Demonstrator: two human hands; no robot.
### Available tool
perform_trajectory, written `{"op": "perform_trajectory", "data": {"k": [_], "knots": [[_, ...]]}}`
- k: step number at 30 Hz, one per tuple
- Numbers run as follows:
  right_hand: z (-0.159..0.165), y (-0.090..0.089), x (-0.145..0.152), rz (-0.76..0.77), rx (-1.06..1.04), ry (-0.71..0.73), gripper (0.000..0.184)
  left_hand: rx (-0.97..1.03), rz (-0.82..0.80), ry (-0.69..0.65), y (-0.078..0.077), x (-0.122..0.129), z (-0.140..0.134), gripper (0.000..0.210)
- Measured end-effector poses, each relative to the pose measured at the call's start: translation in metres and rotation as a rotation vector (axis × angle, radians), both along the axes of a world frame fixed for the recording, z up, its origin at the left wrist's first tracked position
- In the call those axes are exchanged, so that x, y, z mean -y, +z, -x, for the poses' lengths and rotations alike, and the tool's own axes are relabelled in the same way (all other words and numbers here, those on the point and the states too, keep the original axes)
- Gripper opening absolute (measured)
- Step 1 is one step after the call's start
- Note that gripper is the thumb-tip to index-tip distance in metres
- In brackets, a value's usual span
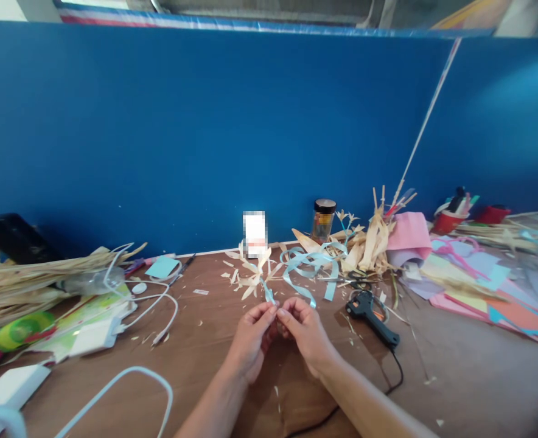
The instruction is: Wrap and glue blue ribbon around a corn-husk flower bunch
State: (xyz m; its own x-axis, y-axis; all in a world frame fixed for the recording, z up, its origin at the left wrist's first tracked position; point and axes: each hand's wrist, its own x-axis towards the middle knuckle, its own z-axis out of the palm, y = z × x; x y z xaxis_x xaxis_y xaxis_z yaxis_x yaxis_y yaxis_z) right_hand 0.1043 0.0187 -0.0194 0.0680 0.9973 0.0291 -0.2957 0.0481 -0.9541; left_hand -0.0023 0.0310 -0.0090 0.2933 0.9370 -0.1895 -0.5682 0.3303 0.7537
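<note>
Both my hands meet above the brown table, fingertips pinched together. My left hand [253, 337] is closed on the thin stem of a handmade flower [260, 272] with pale, dried-husk petals. Light blue ribbon [269, 294] covers the stem just above the fingertips. My right hand [306, 333] is also closed, its thumb tip against the left thumb at the stem's lower end. Loose loops of light blue ribbon [312, 258] lie behind it and run down to its fingers. What lies between the right fingertips is mostly hidden.
A black glue gun [373, 319] with a cord lies right of my hands, near scissors [358, 280]. Behind are a black-lidded jar [324, 219] and husk bundle [373, 243]. Coloured paper [492, 298] spreads right; white cables [173, 310] and a power bank [95, 336] lie left.
</note>
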Motion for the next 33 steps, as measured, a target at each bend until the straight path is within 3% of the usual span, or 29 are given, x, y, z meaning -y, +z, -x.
{"op": "perform_trajectory", "data": {"k": [4, 7, 11, 15, 18, 23, 26, 29, 33], "knots": [[-0.003, 0.004, 0.000, -0.055, 0.143, -0.093, 0.021, -0.100, -0.039, 0.068, -0.001, -0.001, 0.001, 0.017], [-0.009, 0.012, -0.001, -0.095, 0.129, -0.114, 0.014, -0.173, -0.075, 0.057, -0.002, -0.001, 0.002, 0.019], [-0.019, 0.021, -0.003, -0.029, -0.075, -0.077, 0.013, -0.214, -0.122, 0.034, 0.001, -0.002, 0.004, 0.018], [-0.029, 0.027, -0.010, 0.089, -0.363, -0.237, 0.017, -0.198, -0.125, 0.083, 0.003, -0.003, 0.008, 0.017], [-0.039, 0.032, -0.013, 0.061, -0.523, -0.324, 0.016, -0.183, -0.108, 0.118, 0.004, -0.005, 0.009, 0.017], [-0.056, 0.048, -0.006, 0.110, -0.644, -0.052, 0.021, -0.222, -0.100, 0.177, -0.002, -0.010, 0.011, 0.019], [-0.069, 0.065, 0.011, 0.142, -0.525, 0.028, 0.027, -0.297, -0.110, 0.214, -0.009, -0.014, 0.014, 0.020], [-0.096, 0.083, 0.031, 0.075, -0.240, 0.037, 0.027, -0.330, -0.120, 0.273, -0.015, -0.019, 0.016, 0.022], [-0.157, 0.094, 0.049, 0.028, 0.324, -0.210, 0.033, -0.393, -0.201, 0.380, -0.018, -0.023, 0.020, 0.025]]}}
